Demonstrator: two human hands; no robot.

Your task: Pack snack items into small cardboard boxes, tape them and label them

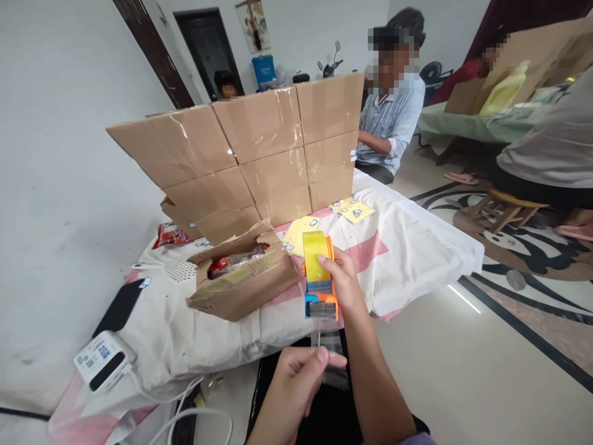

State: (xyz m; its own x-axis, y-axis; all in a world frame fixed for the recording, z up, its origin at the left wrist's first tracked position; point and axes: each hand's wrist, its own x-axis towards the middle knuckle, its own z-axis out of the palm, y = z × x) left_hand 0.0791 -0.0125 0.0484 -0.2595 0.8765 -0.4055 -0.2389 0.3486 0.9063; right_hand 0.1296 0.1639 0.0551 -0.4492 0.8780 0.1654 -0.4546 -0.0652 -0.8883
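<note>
My right hand (pixel 343 279) grips a tape dispenser (pixel 319 301) with orange and blue sides and a yellow roll, held upright over the table's near edge. A strip of clear tape (pixel 327 339) hangs down from the dispenser. Below it, my left hand (pixel 303 371) pinches this strip between thumb and forefinger. Just left of the dispenser, an open cardboard box (pixel 250 287) lies on the cloth with its flaps up. Red and clear plastic packaging (pixel 236 262) shows inside it.
Behind the box stands a tall wall of taped cardboard (pixel 273 148). A white power bank (pixel 104 361) with a cable and a black phone (pixel 121 304) lie at the left. Yellow sheets (pixel 354 210) rest on the cloth. A person (pixel 393 117) sits across the table.
</note>
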